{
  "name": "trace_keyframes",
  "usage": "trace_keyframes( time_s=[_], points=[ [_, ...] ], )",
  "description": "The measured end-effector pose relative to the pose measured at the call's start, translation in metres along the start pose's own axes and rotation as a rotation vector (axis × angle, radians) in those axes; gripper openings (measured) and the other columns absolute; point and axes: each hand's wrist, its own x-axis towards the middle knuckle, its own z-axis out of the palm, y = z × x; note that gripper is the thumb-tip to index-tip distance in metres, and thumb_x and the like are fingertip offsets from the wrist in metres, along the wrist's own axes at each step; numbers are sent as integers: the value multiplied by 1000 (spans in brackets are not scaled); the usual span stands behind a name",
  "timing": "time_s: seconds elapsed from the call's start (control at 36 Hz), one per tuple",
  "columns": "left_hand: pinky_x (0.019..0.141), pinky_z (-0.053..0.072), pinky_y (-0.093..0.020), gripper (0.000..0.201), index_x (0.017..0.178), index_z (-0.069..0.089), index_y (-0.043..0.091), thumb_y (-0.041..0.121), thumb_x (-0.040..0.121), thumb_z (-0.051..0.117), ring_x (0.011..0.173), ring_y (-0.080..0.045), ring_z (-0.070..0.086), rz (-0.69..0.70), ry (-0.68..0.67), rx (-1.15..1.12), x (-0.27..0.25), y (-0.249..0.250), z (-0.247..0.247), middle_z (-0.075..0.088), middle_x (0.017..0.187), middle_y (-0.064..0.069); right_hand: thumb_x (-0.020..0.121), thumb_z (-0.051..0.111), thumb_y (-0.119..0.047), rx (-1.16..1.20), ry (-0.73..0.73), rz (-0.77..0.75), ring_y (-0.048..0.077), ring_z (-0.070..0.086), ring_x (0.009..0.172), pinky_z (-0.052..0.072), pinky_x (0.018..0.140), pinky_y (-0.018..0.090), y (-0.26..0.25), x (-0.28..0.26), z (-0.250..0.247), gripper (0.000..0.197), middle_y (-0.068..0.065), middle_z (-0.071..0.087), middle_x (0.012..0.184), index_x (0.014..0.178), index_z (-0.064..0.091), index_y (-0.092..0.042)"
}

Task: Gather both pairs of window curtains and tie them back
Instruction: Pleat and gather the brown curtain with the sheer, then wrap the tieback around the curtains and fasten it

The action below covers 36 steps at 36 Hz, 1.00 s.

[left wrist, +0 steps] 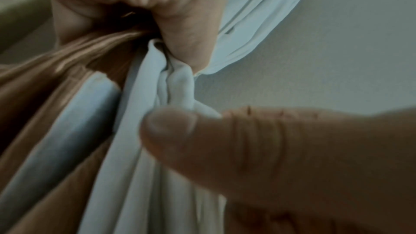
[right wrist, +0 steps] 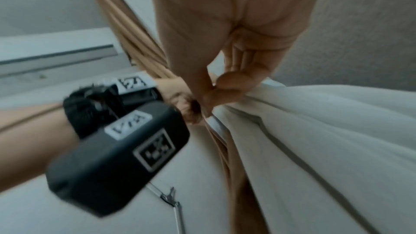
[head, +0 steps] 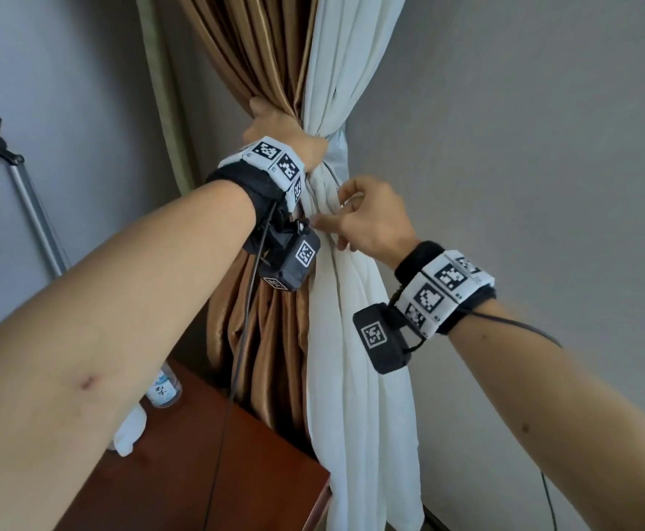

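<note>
Left hand (head: 274,126) is clamping the brown curtain (head: 252,55) and white curtain (head: 351,339) together by the wall; right hand (head: 366,220) is pinching white folds just below. No tie showing, so any slackening risks the bundle spilling.

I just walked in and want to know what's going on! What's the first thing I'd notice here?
You'd see two curtains bunched together in the corner: a shiny brown curtain beside a white curtain. The left hand grips both around the middle, and just below it the right hand pinches a fold of the white one. Lower left, a water bottle stands on a reddish wooden cabinet.
</note>
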Motion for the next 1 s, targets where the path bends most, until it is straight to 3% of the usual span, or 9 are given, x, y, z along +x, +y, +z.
trace_keyframes(
  time_s=[0.17, 0.25, 0.36, 0.5, 0.64, 0.72, 0.81, 0.89, 1.0],
  points=[
    [91, 43, -32, 76, 134, 28, 9, 32, 76, 70, 118, -32, 55, 9, -9, -14, 0, -2, 1, 53, 130, -12, 77, 80, -8, 276, 46, -45, 17, 67, 51, 53, 46, 28, 11, -10, 16, 44, 4, 70, 71, 99, 41, -11],
    [89, 43, -31, 75, 133, 28, 9, 33, 77, 72, 119, -32, 55, 0, 1, -35, 0, -2, 2, 53, 129, -13, 74, 80, -15, 63, 39, -90, 19, 67, 69, 56, 62, 26, 20, -7, 25, 49, 5, 68, 86, 101, 39, -14],
    [76, 33, -26, 71, 130, 30, 9, 32, 78, 72, 116, -30, 56, -3, 9, -82, -5, 1, 5, 53, 128, -12, 70, 78, -23, -251, 11, -199, 21, 47, 80, 38, 65, 31, 30, -4, 39, 49, 6, 47, 101, 94, 36, -12],
    [78, 40, -28, 70, 129, 31, 10, 29, 76, 73, 112, -30, 57, -15, 4, -131, -7, 1, 6, 54, 125, -13, 77, 73, -23, -436, 13, -153, 22, 41, 83, 36, 66, 37, 25, -3, 43, 58, 13, 37, 120, 114, 34, -1],
    [82, 42, -31, 70, 128, 31, 11, 30, 76, 74, 112, -30, 57, -20, 6, -113, -4, -2, 4, 55, 124, -12, 77, 69, -14, -501, -133, -10, 21, 49, 88, 37, 62, 23, 20, 3, 22, 37, 4, 47, 101, 97, 38, -12],
    [86, 45, -32, 69, 127, 31, 11, 30, 76, 73, 113, -31, 56, -20, 7, -97, -1, -5, 3, 55, 123, -12, 77, 60, -6, -461, -157, 61, 21, 57, 85, 41, 56, 19, 20, 5, -1, 15, 6, 62, 91, 92, 61, -6],
    [87, 47, -34, 69, 127, 32, 11, 30, 75, 73, 113, -31, 57, -12, 7, -85, -1, -5, 3, 56, 122, -10, 78, 53, -2, -422, -141, 132, 17, 61, 86, 45, 62, 20, 23, 7, -19, 26, 1, 68, 88, 88, 74, -14],
    [83, 46, -33, 67, 126, 32, 12, 28, 75, 72, 111, -30, 57, -13, 0, -95, -3, -3, 4, 56, 120, -10, 81, 45, -1, -377, -114, 185, 18, 59, 89, 44, 72, 25, 22, 8, -27, 32, -1, 65, 89, 80, 69, -23],
    [82, 46, -32, 67, 126, 32, 12, 28, 76, 73, 110, -30, 58, -5, -3, -112, -4, -4, 3, 56, 121, -10, 86, 40, -3, -388, -84, 163, 22, 54, 86, 40, 69, 26, 16, 4, -28, 29, 1, 59, 81, 71, 58, -20]
  ],
)
